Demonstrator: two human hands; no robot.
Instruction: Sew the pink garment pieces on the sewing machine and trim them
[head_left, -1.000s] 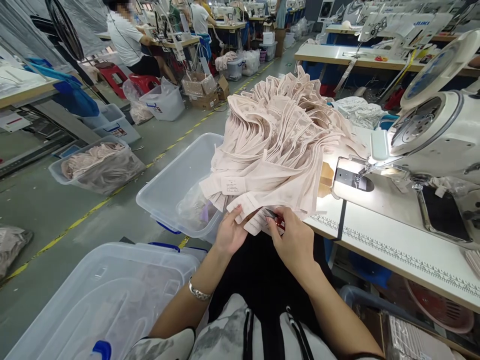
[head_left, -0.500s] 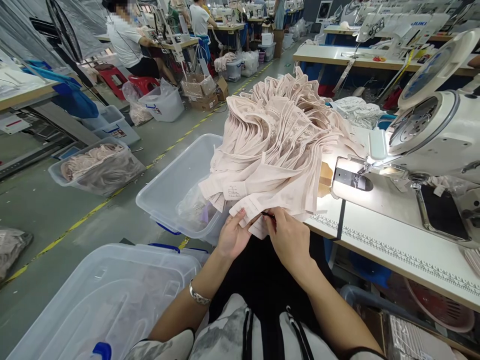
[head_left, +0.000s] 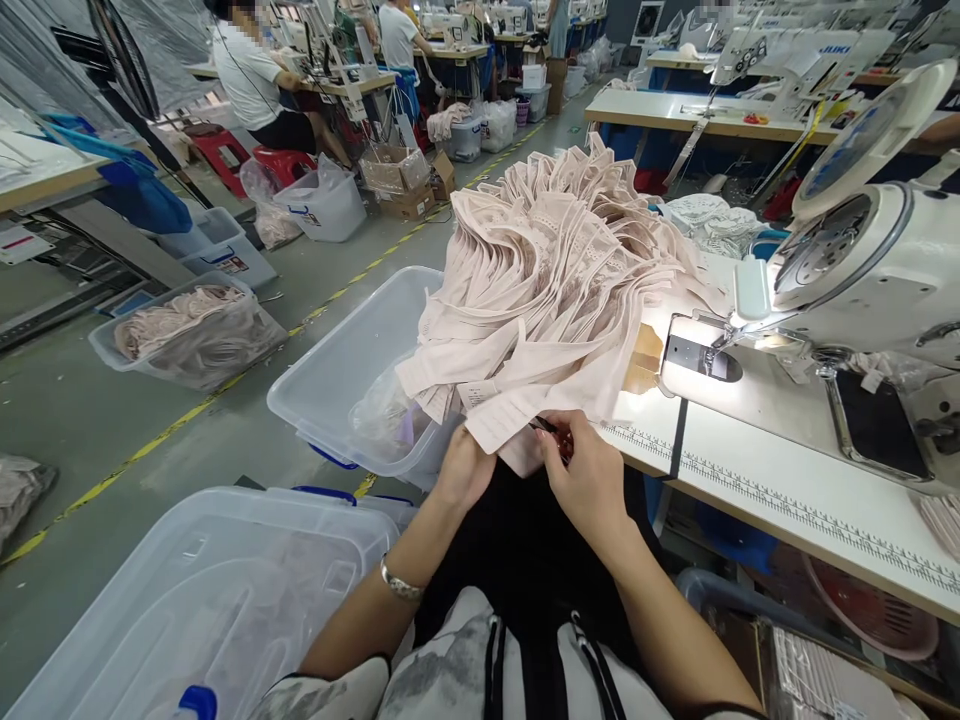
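A thick pile of pale pink bras (head_left: pixel 540 250) lies at the left end of the sewing table, its near ends hanging over the front edge. My left hand (head_left: pixel 463 468) is closed on the end of one bra's band (head_left: pixel 501 425), its fingertips tucked beneath the fabric. In my right hand (head_left: pixel 589 470) are small dark-bladed thread snips (head_left: pixel 541 426), partly hidden by the fingers, with a reddish part showing in the palm. The blades touch or lie close against the band's edge; which of the two I cannot tell. A printed label (head_left: pixel 474 394) shows just behind the band.
To the right stands a sewing machine (head_left: pixel 862 260) with a lit needle area and a phone (head_left: pixel 881 425) beside it. An open clear bin (head_left: pixel 300 385) sits left of the pile, and a lidded bin (head_left: pixel 225 590) nearer me. Co-workers (head_left: pixel 251 80) sit further back.
The band end has turned over and now covers my left fingertips. My right hand has shifted slightly right, with more of the snips showing. The pile has stayed put.
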